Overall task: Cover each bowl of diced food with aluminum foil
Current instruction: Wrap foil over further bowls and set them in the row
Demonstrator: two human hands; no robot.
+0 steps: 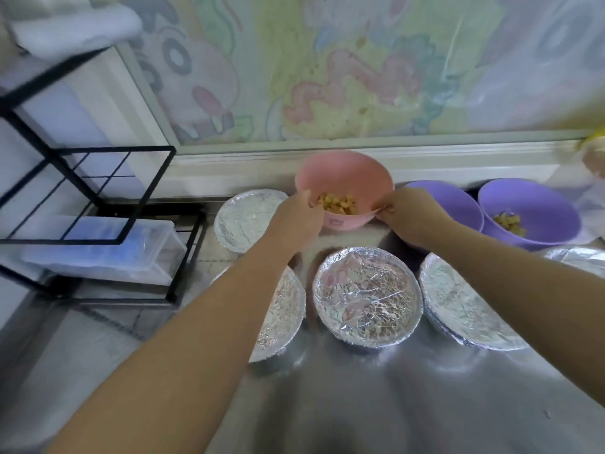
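Observation:
A pink bowl (pixel 343 178) of yellow diced food stands uncovered at the back of the steel counter, tilted toward me. My left hand (pixel 299 214) grips its left rim and my right hand (pixel 409 213) grips its right rim. Two purple bowls sit to its right: one (pixel 458 204) partly hidden behind my right hand, the other (pixel 537 208) open with diced food inside. Foil-covered bowls stand nearer me: one at back left (pixel 244 221), one under my left forearm (pixel 281 319), one in the middle (pixel 366 296), one to the right (pixel 458 306), one at the right edge (pixel 582 257).
A black wire rack (pixel 88 191) holding a clear plastic box (pixel 108 250) stands at the left on the counter. A patterned wall panel (pixel 360 77) rises behind the bowls. A yellowish object (pixel 594 152) shows at the far right edge. Bare steel counter (pixel 409 404) lies nearest me.

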